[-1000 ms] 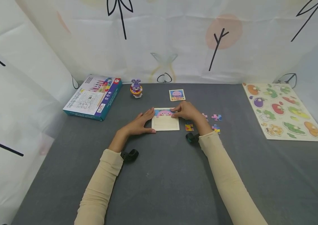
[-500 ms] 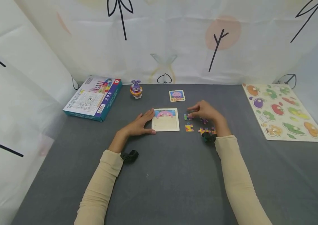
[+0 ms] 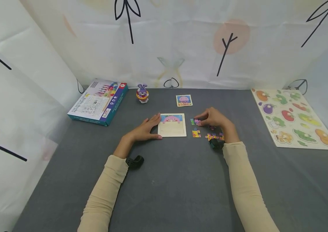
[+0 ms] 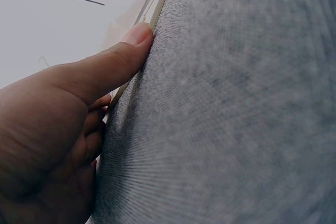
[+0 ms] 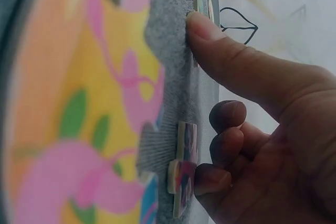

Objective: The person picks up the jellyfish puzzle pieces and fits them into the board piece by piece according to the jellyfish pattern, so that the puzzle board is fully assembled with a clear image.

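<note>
A shallow wooden puzzle tray (image 3: 172, 131) lies on the dark table, its top strip filled with a pink creature's face on blue. My left hand (image 3: 146, 129) rests along the tray's left side, with the thumb near the lower left corner; the left wrist view shows that thumb (image 4: 137, 35) against the tray's edge. With thumb and forefinger, my right hand (image 3: 214, 118) pinches a green and pink puzzle piece (image 3: 193, 122) right of the tray. Several loose pieces lie about it, including a yellow one (image 3: 196, 133); the hand and wrist partly hide some.
Behind the tray lies a small picture card (image 3: 184, 100). A purple rabbit figure (image 3: 142, 94) and a boxed set (image 3: 97, 101) stand at the back left. On the right is a board of fruit and vegetable shapes (image 3: 294, 119). Printed cloth (image 3: 193, 48) hangs behind.
My right hand has moved from the tray to the right, down to the loose pieces, and now pinches one. The left hand has kept its place at the tray.
</note>
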### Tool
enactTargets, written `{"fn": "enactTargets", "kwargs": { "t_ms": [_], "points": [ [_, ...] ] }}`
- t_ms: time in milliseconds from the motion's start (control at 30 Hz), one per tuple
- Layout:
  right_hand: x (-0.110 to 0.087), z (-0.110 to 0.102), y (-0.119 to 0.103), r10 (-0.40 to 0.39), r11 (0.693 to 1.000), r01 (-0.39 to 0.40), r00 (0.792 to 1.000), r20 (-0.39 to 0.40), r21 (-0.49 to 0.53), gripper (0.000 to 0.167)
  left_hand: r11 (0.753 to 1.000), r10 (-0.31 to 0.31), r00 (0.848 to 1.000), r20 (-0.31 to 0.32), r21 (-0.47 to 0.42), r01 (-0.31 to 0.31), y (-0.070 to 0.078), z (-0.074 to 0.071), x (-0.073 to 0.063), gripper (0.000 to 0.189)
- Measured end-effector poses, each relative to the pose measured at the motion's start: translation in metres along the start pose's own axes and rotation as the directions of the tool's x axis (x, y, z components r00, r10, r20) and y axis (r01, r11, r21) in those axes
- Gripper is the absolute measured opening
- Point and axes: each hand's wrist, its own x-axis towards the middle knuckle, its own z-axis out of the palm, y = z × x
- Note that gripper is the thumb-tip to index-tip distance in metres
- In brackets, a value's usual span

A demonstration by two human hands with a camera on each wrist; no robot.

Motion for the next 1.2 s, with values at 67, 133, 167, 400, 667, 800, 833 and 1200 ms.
{"fn": "enactTargets", "kwargs": {
  "t_ms": [67,133,167,400,667,800,833,1200],
  "points": [
    [0.001,0.0,0.001,0.012,1.0,-0.012,1.0,-0.006,-0.002,0.034,1.0,-0.002,1.0,0.001,-0.001,0.002,0.0,0.0,0.0,0.087],
    [0.001,0.0,0.002,0.011,1.0,-0.011,1.0,-0.014,-0.015,0.034,1.0,-0.004,1.0,0.003,-0.007,0.004,-0.001,0.0,0.0,0.087],
    [0.002,0.0,0.002,0.007,1.0,-0.007,1.0,-0.017,-0.024,0.034,1.0,-0.003,1.0,0.004,-0.011,0.003,-0.001,0.0,0.0,0.087],
    [0.004,0.0,0.003,-0.008,0.999,0.007,1.0,-0.017,-0.053,0.033,0.998,0.008,1.0,0.002,-0.061,-0.008,-0.001,-0.004,-0.004,0.087],
    [0.015,0.017,-0.022,-0.106,0.993,0.098,0.987,-0.124,-0.069,0.031,0.998,-0.003,1.0,0.001,-0.07,0.003,-0.001,-0.007,-0.006,0.087],
    [0.029,0.035,-0.046,-0.163,0.986,0.155,0.978,-0.134,-0.065,0.029,0.998,-0.009,1.0,-0.002,-0.061,0.009,-0.001,-0.008,-0.004,0.086],
    [0.032,0.039,-0.051,-0.176,0.984,0.169,0.977,-0.121,-0.064,0.029,0.998,-0.011,1.0,-0.004,-0.059,0.011,-0.001,-0.009,-0.004,0.086],
    [0.054,0.068,-0.075,-0.248,0.963,0.249,0.969,0.021,-0.099,0.032,0.998,-0.004,0.999,-0.041,-0.06,0.001,-0.007,-0.009,-0.003,0.082]
  ]
}}
